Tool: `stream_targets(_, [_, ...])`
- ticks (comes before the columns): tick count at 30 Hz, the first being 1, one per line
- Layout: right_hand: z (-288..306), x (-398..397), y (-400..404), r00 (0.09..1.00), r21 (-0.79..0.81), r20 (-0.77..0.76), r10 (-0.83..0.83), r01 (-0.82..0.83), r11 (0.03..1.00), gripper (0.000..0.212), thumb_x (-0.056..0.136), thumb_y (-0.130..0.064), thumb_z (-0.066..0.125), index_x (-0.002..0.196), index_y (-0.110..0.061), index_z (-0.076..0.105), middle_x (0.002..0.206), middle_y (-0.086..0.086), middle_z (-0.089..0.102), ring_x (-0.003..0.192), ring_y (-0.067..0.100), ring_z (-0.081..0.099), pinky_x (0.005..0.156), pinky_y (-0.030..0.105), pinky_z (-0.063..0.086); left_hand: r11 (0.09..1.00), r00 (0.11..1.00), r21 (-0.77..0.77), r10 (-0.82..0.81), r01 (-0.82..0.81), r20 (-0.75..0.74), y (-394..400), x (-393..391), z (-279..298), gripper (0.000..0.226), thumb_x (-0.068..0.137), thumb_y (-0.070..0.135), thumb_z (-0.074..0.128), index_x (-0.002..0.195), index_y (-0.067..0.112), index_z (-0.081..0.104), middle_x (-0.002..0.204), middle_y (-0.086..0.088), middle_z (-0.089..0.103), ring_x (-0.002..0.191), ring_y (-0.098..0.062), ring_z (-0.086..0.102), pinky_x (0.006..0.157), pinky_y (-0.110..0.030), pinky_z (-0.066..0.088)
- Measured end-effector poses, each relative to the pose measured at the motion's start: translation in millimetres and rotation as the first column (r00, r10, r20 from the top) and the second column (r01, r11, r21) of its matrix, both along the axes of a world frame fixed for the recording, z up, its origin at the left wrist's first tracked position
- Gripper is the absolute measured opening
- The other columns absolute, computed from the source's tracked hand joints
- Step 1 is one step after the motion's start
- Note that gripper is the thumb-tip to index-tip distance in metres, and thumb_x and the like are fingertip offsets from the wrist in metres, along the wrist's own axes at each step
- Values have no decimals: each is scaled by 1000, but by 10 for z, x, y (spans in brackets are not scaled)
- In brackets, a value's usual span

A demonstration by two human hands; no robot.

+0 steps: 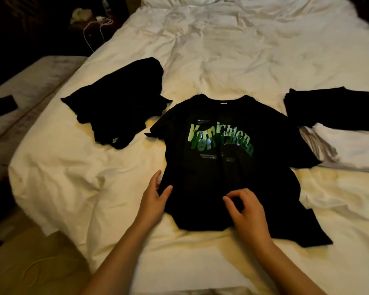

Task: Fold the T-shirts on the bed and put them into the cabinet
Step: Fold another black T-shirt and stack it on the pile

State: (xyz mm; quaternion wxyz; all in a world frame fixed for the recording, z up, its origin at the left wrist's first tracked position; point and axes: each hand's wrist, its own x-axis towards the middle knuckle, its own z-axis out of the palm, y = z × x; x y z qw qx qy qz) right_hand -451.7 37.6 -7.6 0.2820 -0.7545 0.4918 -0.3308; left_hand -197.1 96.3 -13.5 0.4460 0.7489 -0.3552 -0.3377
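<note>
Task early: black green-lettered cotton T-shirt lies unfolded, left hand fingers pinching its edge, right hand fingertips loosely curled above its hem; crumpled black shirt left of it, folded black stack right of it.

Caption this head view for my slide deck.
Both hands at the hem of a black printed T-shirt spread on the bed.
</note>
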Motion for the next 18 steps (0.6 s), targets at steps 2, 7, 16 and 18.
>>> stream_targets(2, [-15, -7, 175, 998, -74, -4, 58, -58, 996, 15, 92, -36, 68, 91, -21, 67, 88, -14, 56, 87, 0, 53, 79, 13, 41, 999, 995, -13, 34, -35, -96, 106, -5, 8, 52, 98, 20, 64, 144, 28, 40, 113, 15, 60, 95, 11, 59, 77, -9, 48])
stream_targets(7, [-140, -28, 478, 961, -65, -189, 201, -216, 974, 45, 80, -56, 63, 113, -26, 68, 104, -14, 59, 98, 1, 46, 83, 16, 37, 999, 988, -50, 3, -10, -155, 182, -2, 81, 15, 91, 18, 73, 105, 17, 71, 99, 2, 77, 90, -11, 71, 74, -17, 52])
stream_targets(16, [-219, -37, 527, 942, -104, -302, 149, -187, 977, 18, 80, -19, 78, 92, -28, 68, 102, -13, 54, 95, 15, 53, 79, 32, 46, 983, 980, -134, -146, 129, -132, 372, -6, 164, 39, 71, 2, 87, 102, 20, 70, 91, 12, 76, 87, -1, 69, 77, -15, 52])
stream_targets(18, [-189, -39, 553, 955, -97, -254, 153, -183, 978, 15, 83, -18, 76, 92, -25, 66, 103, -14, 52, 97, 10, 49, 84, 27, 44, 984, 986, -161, -95, 72, -138, 363, -9, 135, 24, 77, 2, 83, 93, 16, 71, 83, 11, 75, 80, -1, 67, 77, -21, 51])
